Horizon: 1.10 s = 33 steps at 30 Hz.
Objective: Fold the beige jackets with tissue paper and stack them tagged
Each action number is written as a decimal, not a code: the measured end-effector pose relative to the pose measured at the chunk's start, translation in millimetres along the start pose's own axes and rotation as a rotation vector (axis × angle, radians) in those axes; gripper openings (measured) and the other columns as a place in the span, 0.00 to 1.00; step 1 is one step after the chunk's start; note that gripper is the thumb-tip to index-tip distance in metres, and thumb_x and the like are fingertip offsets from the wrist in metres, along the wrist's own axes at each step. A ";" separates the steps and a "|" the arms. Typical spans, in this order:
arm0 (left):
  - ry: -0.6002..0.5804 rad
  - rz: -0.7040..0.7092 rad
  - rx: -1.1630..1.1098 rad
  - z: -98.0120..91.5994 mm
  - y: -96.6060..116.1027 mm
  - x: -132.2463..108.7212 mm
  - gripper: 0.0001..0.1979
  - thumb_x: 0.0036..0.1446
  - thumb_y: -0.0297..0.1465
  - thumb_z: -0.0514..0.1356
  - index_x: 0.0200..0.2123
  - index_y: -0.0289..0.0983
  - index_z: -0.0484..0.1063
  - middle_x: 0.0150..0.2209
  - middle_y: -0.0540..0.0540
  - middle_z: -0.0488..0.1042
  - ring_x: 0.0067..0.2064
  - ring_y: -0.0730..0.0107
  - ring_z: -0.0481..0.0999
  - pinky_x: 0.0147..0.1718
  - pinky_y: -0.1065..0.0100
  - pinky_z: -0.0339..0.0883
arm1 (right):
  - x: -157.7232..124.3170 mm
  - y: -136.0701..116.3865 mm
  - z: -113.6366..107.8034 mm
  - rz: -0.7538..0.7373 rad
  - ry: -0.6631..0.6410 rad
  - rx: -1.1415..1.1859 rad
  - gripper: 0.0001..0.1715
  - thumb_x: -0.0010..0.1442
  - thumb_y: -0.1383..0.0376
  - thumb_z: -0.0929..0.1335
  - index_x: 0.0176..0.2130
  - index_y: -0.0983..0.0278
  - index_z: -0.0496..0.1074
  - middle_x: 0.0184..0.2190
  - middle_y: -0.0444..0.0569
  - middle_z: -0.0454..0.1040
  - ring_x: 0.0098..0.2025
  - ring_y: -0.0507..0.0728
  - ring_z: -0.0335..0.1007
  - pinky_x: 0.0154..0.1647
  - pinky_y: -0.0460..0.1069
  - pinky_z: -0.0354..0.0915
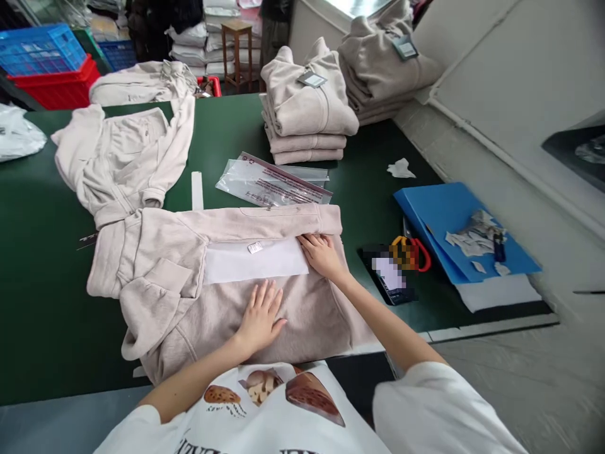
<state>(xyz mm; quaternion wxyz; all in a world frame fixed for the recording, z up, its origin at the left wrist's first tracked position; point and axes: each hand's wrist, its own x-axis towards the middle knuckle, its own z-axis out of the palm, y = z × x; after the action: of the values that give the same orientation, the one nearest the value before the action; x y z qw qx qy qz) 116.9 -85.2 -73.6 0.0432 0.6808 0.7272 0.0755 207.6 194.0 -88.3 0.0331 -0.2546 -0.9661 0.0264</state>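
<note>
A beige hooded jacket (302,315) lies on the green table in front of me, its far side folded over in a long strip and a sleeve folded at the left. On its middle rests a white sheet (236,261), partly under the fold, with a small printed label (254,248) showing at the fold's edge. My left hand (259,318) lies flat on the fabric, fingers spread, just below the sheet. At the sheet's right end, my right hand (324,255) rests with fingers stretched along the folded edge; its fingertips touch the sheet and fabric.
Clear printed plastic bags (274,181) lie beyond the jacket. Folded garments (309,120) are stacked at the back, and another loose jacket (127,151) lies back left. To the right are a phone (390,277), scissors (418,252) and a blue folder (435,208), near the wall.
</note>
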 end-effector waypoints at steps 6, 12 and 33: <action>-0.032 0.059 -0.076 4.4 14.9 -5.6 0.35 0.63 0.49 0.53 0.67 0.36 0.60 0.70 0.37 0.55 0.71 0.47 0.51 0.67 0.49 0.51 | -11.1 3.7 3.1 -0.048 -0.085 -0.051 0.37 0.63 0.61 0.62 0.69 0.64 0.57 0.66 0.56 0.62 0.65 0.65 0.57 0.67 0.65 0.47; 0.201 -0.333 -0.101 -74.3 -85.1 -53.6 0.19 0.66 0.37 0.51 0.58 0.42 0.68 0.56 0.41 0.74 0.59 0.54 0.70 0.58 0.53 0.63 | -18.1 23.8 -39.1 -0.129 -0.267 0.015 0.28 0.63 0.57 0.64 0.60 0.61 0.71 0.62 0.55 0.67 0.57 0.66 0.70 0.54 0.58 0.67; 0.269 -0.887 -0.190 -146.8 -359.2 -78.4 0.10 0.59 0.32 0.55 0.43 0.36 0.69 0.51 0.36 0.73 0.57 0.48 0.65 0.57 0.53 0.55 | 181.5 -200.2 -18.4 -0.072 0.124 0.338 0.23 0.67 0.65 0.59 0.58 0.69 0.68 0.57 0.61 0.70 0.57 0.66 0.66 0.57 0.60 0.60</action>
<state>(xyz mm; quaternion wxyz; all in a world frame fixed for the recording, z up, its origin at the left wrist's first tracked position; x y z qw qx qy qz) -255.3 -192.9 7.3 0.0386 0.2815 0.9369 0.2035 -46.7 110.3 -47.2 0.1359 -0.2117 -0.9526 0.1713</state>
